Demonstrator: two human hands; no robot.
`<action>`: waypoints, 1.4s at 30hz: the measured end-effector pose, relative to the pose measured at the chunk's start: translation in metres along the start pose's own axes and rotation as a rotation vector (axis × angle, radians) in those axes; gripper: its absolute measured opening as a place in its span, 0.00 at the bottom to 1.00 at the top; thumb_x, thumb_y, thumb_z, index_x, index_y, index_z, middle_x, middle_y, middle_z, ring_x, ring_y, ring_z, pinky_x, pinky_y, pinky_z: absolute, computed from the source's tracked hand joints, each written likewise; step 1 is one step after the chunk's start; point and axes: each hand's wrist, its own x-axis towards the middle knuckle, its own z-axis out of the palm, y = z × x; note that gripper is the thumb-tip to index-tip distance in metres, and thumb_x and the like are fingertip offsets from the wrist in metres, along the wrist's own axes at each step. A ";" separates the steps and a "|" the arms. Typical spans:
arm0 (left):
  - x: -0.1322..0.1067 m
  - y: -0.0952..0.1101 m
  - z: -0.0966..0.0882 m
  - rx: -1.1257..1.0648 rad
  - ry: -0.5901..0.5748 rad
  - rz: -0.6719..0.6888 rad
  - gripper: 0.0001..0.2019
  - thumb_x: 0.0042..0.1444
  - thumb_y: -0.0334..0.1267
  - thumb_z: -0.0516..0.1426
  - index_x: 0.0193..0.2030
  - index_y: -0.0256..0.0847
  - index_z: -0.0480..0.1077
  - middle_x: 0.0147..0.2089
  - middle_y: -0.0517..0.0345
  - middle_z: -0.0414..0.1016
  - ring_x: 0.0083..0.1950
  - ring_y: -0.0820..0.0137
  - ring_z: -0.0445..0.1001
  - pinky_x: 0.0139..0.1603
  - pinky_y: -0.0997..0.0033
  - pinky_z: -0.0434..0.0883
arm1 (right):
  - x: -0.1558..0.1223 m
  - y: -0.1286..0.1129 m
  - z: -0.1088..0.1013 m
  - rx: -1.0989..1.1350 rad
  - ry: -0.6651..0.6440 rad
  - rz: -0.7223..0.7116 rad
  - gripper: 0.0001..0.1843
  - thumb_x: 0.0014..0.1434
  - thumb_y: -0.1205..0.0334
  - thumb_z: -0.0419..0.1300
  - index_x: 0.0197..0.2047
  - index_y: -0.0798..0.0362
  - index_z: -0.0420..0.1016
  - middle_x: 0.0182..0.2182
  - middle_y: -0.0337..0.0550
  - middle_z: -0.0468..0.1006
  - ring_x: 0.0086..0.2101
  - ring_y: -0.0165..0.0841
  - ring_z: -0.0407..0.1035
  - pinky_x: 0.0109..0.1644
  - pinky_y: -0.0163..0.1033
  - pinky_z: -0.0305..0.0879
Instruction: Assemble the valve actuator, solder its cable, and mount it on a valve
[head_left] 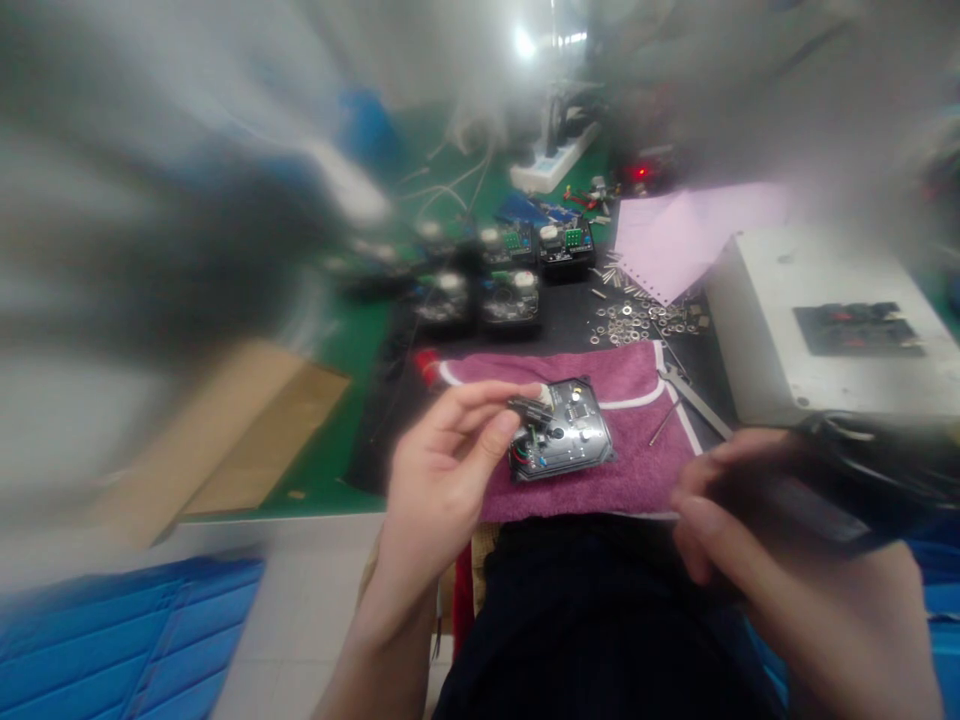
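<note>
My left hand [442, 470] pinches a small dark part [529, 406] between thumb and forefinger at the left edge of a grey circuit board [564, 432]. The board lies on a purple towel [637, 470] at the near edge of the bench. My right hand [757, 540], blurred by motion, is curled round a dark tool [832, 490] at the lower right, apart from the board.
A white box [817, 330] stands at the right, with pink paper [675, 240] behind it. Several washers and screws [645, 320] lie scattered beyond the towel, and a wrench [694, 395] lies on its right edge. Black modules [510, 290] sit farther back. Cardboard [247, 430] lies at left.
</note>
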 end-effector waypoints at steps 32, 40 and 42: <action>0.015 0.028 -0.012 0.698 -0.356 0.523 0.12 0.68 0.29 0.64 0.56 0.43 0.79 0.54 0.57 0.84 0.55 0.65 0.79 0.62 0.62 0.74 | -0.003 -0.008 0.004 -0.025 0.008 0.050 0.15 0.61 0.58 0.74 0.46 0.46 0.74 0.30 0.33 0.80 0.23 0.26 0.71 0.26 0.28 0.69; 0.014 0.029 -0.012 0.788 -0.368 0.587 0.13 0.68 0.27 0.62 0.58 0.42 0.77 0.56 0.56 0.83 0.55 0.65 0.77 0.62 0.59 0.74 | -0.001 0.001 -0.002 -0.042 -0.017 0.069 0.19 0.59 0.54 0.75 0.48 0.45 0.73 0.31 0.35 0.80 0.23 0.28 0.70 0.27 0.31 0.69; 0.015 0.030 -0.011 0.790 -0.382 0.602 0.14 0.69 0.27 0.62 0.58 0.41 0.77 0.56 0.56 0.83 0.55 0.65 0.77 0.61 0.60 0.74 | 0.000 0.002 -0.003 -0.053 -0.024 0.056 0.18 0.60 0.55 0.75 0.49 0.45 0.73 0.30 0.34 0.80 0.23 0.28 0.70 0.26 0.31 0.68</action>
